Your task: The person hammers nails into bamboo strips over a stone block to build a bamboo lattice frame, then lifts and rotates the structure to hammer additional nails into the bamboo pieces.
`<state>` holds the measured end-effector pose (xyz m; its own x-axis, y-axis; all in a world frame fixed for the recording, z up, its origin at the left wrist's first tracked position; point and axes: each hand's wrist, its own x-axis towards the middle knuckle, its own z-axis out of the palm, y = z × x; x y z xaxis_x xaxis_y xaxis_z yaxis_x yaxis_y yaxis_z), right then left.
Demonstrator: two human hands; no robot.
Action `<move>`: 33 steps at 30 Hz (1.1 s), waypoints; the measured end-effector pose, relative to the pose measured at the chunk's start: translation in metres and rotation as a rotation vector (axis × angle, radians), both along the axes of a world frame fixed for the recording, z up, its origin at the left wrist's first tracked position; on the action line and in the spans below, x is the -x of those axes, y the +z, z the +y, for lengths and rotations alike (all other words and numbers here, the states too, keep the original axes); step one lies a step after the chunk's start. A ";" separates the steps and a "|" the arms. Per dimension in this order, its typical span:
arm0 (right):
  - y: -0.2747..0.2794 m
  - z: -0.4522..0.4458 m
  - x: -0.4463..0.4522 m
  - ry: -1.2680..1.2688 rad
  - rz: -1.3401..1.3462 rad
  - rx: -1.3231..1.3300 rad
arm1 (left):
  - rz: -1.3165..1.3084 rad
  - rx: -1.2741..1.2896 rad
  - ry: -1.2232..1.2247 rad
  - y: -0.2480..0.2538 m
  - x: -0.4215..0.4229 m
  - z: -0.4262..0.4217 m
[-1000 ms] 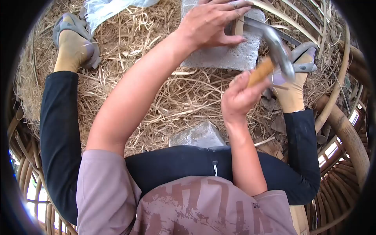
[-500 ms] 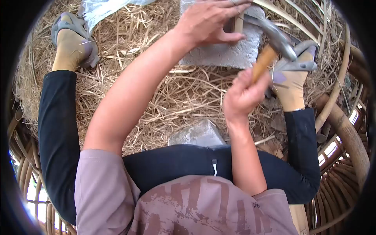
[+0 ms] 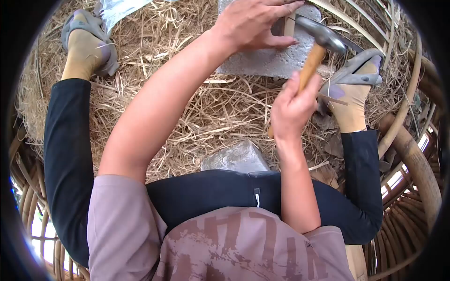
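Note:
A grey concrete block [image 3: 267, 63] lies on the straw at the top of the view. Over it, my left hand [image 3: 251, 23] is closed around a short pale piece of wood or bamboo [image 3: 289, 27], with the thumb on the near side and the fingers partly cut off by the frame's top edge. My right hand [image 3: 295, 107] grips the wooden handle of a hammer [image 3: 313, 63]. Its metal head is just right of the pale piece, one end close to it; whether they touch I cannot tell.
Loose straw shavings [image 3: 225, 107] cover the ground between my legs. A second grey block [image 3: 236, 157] sits close to my body. My sandalled feet stand left and right, the right foot [image 3: 349, 100] near the hammer. Curved bamboo poles [image 3: 412, 154] and clear plastic [image 3: 124, 9] border the space.
The hammer head has shifted up and left toward the pale piece, and the right hand has tilted with it. My left hand keeps its place on the block.

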<state>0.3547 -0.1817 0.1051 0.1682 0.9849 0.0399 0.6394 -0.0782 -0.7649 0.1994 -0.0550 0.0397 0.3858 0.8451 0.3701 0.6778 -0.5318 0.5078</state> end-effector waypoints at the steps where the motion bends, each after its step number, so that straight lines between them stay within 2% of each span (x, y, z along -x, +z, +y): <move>1: 0.004 0.003 -0.001 0.006 -0.045 0.076 | 0.005 0.005 -0.014 0.003 -0.002 0.000; 2: -0.007 -0.001 -0.012 -0.023 0.190 -0.056 | 0.021 0.001 -0.014 0.006 0.000 0.002; 5: -0.005 0.002 0.002 0.020 0.354 -0.321 | 0.008 0.004 -0.015 0.004 -0.001 -0.004; 8: 0.019 0.007 0.005 0.055 0.275 -0.204 | 0.011 -0.018 -0.018 0.005 0.001 0.002; 10: 0.026 0.010 0.008 0.011 0.313 -0.185 | 0.003 0.008 -0.020 0.007 0.002 0.000; 14: 0.010 0.006 0.005 -0.058 0.375 -0.248 | 0.013 0.013 -0.019 0.008 0.001 0.001; 16: 0.008 0.005 0.000 0.098 -0.053 -0.026 | 0.032 -0.002 -0.009 0.004 0.001 -0.001; 18: 0.004 0.002 0.005 0.074 -0.126 0.012 | 0.025 -0.020 -0.005 0.005 0.000 0.004; 21: 0.036 0.012 0.007 -0.010 0.378 -0.066 | 0.016 -0.009 0.002 0.002 0.000 0.002; 24: 0.014 0.010 0.006 0.035 0.282 -0.303 | 0.051 -0.004 0.001 0.003 -0.001 0.000; 25: 0.003 0.007 0.001 0.043 0.196 -0.291 | 0.064 -0.018 -0.001 0.002 0.000 0.002; 27: 0.001 0.001 -0.003 0.072 -0.096 0.055 | 0.093 -0.036 -0.006 0.003 0.001 0.003; 28: 0.001 -0.002 -0.003 0.055 -0.068 0.122 | 0.070 -0.033 0.002 0.004 -0.001 0.003; 29: -0.004 -0.007 -0.004 -0.024 0.073 0.028 | 0.052 -0.022 -0.004 0.003 -0.002 0.001; 32: 0.020 0.008 0.006 -0.035 0.492 -0.264 | 0.034 0.012 -0.003 0.003 -0.001 -0.004; 33: 0.011 0.003 0.002 0.007 0.274 -0.225 | 0.047 0.020 -0.007 0.003 0.000 -0.005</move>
